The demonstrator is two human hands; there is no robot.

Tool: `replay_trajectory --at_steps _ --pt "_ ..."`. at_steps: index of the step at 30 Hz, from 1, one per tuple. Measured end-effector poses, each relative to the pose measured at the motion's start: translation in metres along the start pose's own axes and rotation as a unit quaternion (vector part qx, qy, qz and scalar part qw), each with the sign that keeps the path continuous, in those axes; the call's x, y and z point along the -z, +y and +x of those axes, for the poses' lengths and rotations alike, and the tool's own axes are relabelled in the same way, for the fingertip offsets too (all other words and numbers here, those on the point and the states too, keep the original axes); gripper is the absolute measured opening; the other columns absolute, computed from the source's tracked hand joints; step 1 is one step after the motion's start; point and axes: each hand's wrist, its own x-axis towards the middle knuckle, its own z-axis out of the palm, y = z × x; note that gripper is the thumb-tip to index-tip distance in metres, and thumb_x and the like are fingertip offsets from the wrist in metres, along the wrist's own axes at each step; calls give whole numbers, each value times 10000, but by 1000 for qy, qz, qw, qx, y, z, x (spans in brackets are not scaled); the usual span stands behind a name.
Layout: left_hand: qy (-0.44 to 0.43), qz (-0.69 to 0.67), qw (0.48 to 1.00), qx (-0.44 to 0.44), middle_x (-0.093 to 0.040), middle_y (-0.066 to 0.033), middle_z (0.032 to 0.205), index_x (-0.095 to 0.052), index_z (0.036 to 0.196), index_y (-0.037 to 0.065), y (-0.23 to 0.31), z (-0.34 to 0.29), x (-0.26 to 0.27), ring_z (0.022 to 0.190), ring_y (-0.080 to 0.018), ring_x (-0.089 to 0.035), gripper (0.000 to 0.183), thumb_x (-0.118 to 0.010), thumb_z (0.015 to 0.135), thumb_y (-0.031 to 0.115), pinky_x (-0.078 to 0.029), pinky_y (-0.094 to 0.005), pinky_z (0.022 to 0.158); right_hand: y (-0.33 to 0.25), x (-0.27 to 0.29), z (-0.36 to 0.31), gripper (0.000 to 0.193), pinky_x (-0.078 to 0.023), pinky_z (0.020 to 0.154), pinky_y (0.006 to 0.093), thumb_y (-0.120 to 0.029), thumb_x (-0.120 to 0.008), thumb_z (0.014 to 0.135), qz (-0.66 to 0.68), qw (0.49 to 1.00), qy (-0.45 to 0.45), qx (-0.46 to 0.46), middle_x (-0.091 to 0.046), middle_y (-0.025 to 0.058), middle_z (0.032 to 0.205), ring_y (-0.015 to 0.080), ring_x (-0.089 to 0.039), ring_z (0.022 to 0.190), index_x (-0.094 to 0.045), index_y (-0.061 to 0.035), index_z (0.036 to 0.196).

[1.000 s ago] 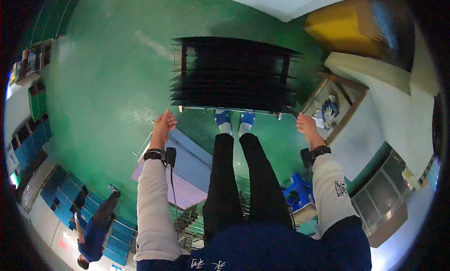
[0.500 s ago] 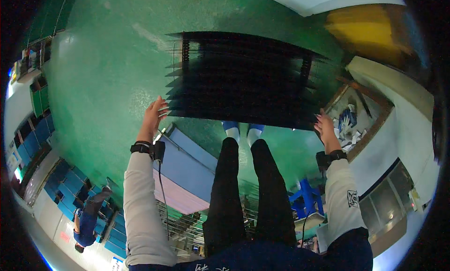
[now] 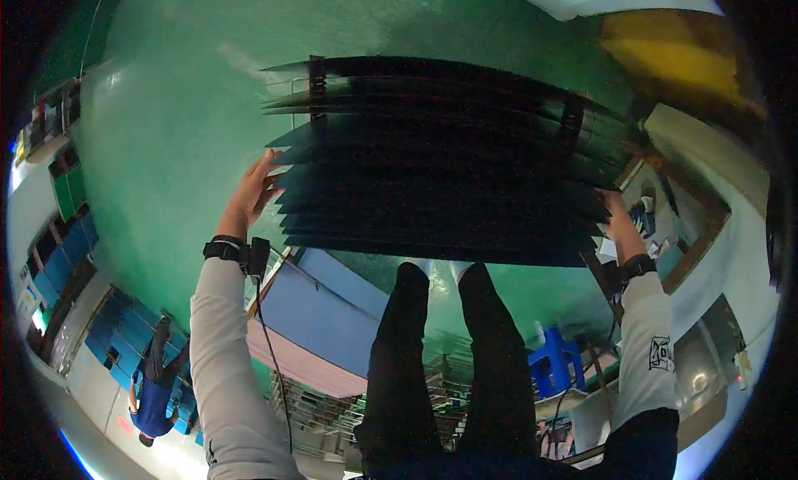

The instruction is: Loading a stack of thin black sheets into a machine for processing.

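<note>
A tall set of thin black sheets (image 3: 440, 181) sits spaced one above another in front of me, with black comb-like posts (image 3: 317, 89) of a rack showing near the far side. My left hand (image 3: 252, 191) is at the left ends of the sheets, fingers curled around the edge of one that sticks out. At the right ends my right hand (image 3: 617, 218) grips a sheet's edge, its fingertips partly hidden behind the corners. Both wrists carry black straps with small cabled boxes. Dark shading hides where one sheet stops and another starts.
A blue-grey panel (image 3: 324, 301) and a pink surface (image 3: 307, 357) lie left of my legs. A blue stool (image 3: 557, 362) stands to the right. A brown-framed opening (image 3: 706, 222) is at right. Another person (image 3: 154, 401) stands by blue bins (image 3: 116, 330) at far left.
My hands have moved apart and slightly up along the sheet ends. The black sheets appear larger and lower in view, and more of them now lie on the near side of my hands.
</note>
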Motion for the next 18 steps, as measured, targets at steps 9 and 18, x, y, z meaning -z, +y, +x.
replay_trajectory --at_steps 9,18 --pt "-50 -64 996 34 -549 13 1256 -519 1336 171 -39 64 48 1120 -115 -484 480 -593 893 340 -396 -271 856 5 41 30 329 -429 989 345 -114 -562 902 -194 960 -49 193 -571 53 1248 178 -506 1191 -557 -105 1231" --pt "-25 -53 996 68 -566 0 1244 -518 1338 144 -12 54 21 1115 -116 -492 453 -561 901 253 -414 -307 928 -9 42 8 441 -369 1042 319 24 -541 870 -295 934 -28 198 -549 62 1271 195 -492 1213 -519 -107 1291"
